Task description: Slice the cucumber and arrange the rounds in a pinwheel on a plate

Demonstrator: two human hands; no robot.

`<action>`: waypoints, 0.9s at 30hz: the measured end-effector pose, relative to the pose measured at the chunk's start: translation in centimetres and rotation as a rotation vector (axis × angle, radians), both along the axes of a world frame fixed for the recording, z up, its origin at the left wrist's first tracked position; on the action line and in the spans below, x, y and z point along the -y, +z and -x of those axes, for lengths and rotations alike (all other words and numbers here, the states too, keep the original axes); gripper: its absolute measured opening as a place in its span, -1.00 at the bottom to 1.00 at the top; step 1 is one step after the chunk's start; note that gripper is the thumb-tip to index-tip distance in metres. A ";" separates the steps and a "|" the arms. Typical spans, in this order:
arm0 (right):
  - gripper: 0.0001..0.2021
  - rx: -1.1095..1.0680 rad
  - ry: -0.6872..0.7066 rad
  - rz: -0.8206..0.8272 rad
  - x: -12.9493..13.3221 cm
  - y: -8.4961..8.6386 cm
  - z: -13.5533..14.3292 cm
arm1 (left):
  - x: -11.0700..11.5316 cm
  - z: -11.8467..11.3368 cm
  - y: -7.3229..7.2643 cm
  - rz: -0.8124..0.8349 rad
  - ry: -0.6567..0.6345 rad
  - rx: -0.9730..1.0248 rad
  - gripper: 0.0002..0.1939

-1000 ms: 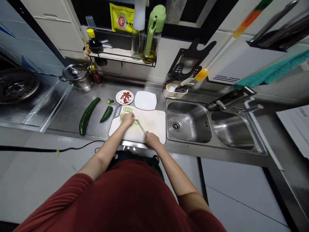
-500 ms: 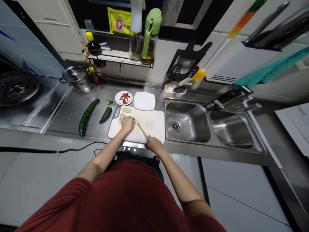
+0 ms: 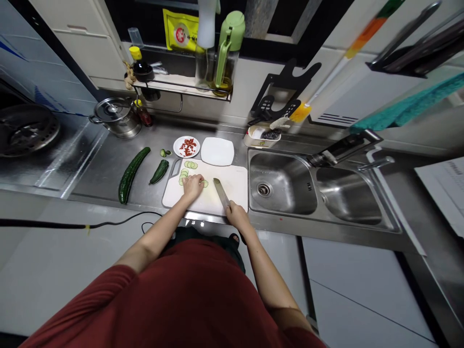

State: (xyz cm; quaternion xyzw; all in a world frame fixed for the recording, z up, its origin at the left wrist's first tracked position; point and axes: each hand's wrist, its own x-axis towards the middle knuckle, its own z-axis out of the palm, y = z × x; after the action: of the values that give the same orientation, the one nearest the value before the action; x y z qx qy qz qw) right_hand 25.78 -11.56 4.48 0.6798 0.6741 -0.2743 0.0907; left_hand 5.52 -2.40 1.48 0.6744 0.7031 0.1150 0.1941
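A white cutting board [image 3: 217, 205] lies on the counter under both hands. My left hand [image 3: 193, 187] is closed on cucumber slices, fingers bent down against the board; a pale green cucumber slice [image 3: 205, 183] shows at its fingertips. More cucumber slices [image 3: 191, 165] lie at the board's upper left, some partly hidden by the hand. In my right hand [image 3: 237, 215] is the handle of a kitchen knife [image 3: 221, 192]. Its blade points away from me over the board, apart from the slices. Left of the board lies a cut piece of cucumber [image 3: 158, 172].
A whole cucumber [image 3: 133, 175] lies farther left, near small cucumber ends [image 3: 163, 152]. Behind the board stand a plate [image 3: 176, 147] of chopped red pieces and a white square plate [image 3: 217, 151]. A double sink [image 3: 286, 195] adjoins on the right; a lidded pot [image 3: 118, 121] stands back left.
The knife has moved right, away from the slice at my left fingertips, and its blade now shows more broadly. My left hand has barely moved.
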 end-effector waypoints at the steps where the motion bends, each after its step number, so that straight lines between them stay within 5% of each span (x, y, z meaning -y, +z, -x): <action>1: -0.71 -0.001 -0.003 -0.001 0.0 -0.1 0.0 | 0.1 0.0 0.0 -0.006 0.008 0.014 -0.87; 14: -0.69 -0.014 -0.016 -0.005 -0.1 -1.3 -0.7 | 2.3 -0.1 0.2 -0.013 0.202 0.305 -0.88; 27: -0.68 -0.016 -0.020 -0.003 -0.7 -1.3 -0.8 | 3.9 4.9 0.4 -0.045 0.537 0.149 -0.83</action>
State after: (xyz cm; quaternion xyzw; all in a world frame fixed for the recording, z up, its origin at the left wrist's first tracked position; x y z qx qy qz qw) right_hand 26.63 -10.81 3.17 0.6845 0.6684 -0.2793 0.0815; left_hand 0.65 -6.30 1.90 0.4576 0.8377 0.2271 0.1929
